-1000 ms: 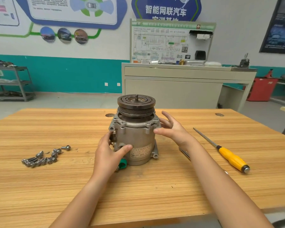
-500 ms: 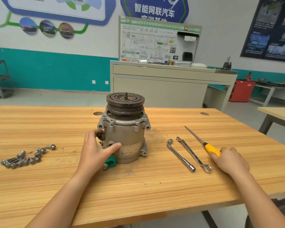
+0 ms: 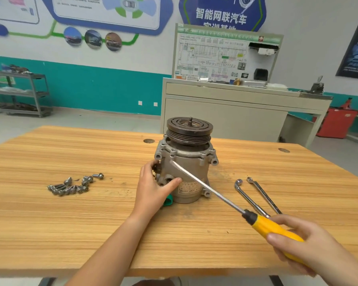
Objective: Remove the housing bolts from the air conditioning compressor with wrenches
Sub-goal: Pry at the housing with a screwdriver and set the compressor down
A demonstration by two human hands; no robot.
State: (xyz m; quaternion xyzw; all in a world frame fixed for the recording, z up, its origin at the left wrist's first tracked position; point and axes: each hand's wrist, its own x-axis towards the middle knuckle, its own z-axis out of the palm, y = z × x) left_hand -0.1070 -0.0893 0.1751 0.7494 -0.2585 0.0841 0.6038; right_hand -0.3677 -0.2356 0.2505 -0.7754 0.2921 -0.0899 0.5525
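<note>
Screwdriver [image 3: 262,225] now lifted off bench [image 3: 91,223], right hand [image 3: 310,250] grip curled round its handle, tip at compressor [image 3: 194,162]. Left hand [image 3: 151,190] grip clasps compressor, upright mid-bench. Bolts [image 3: 70,187] piled at 9 o'clock, wrenches [image 3: 250,198] idle at 3: bolt removal looks mostly done.

A wooden table [image 3: 70,223] fills the foreground. Behind it stands a grey cabinet [image 3: 221,118] with a wiring-diagram board [image 3: 215,56] on top. A metal shelf rack [image 3: 21,93] stands far left, a red bin [image 3: 337,124] far right.
</note>
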